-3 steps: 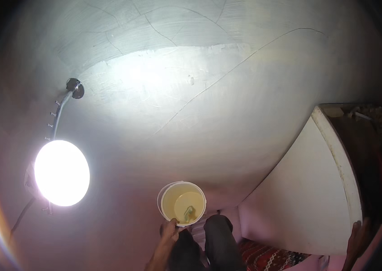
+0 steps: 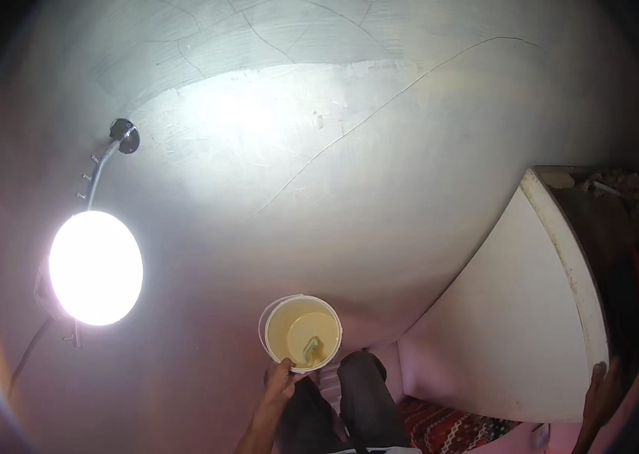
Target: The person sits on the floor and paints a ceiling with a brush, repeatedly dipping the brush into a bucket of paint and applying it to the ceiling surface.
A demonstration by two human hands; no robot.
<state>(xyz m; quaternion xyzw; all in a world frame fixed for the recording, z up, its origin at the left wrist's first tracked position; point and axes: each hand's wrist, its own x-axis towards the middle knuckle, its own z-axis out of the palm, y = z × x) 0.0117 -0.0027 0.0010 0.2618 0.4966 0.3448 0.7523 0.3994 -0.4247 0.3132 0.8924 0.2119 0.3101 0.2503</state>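
Note:
My left hand (image 2: 282, 376) is closed on the near rim of a white plastic bucket (image 2: 268, 339), low in the middle of the view above my knees. The bucket's handle hangs at its left side. A small pale green and yellow item (image 2: 311, 349), whose kind I cannot make out, lies inside near the rim. At the far right, my right hand (image 2: 601, 390) grips the edge of a tall white cabinet (image 2: 520, 310). Its thumb lies along the white side, while the other fingers are lost in shadow.
A glowing round lamp (image 2: 96, 268) hangs on a metal pole (image 2: 99, 174) at the left, with a cable below. A cracked, patched plaster wall (image 2: 319, 181) fills the background. Debris (image 2: 620, 185) lies on the cabinet's dark top. A red patterned rug (image 2: 448, 430) is below.
The whole view has shifted slightly, so the lamp, wall and bucket appear a little higher and further left. Both hands keep their holds.

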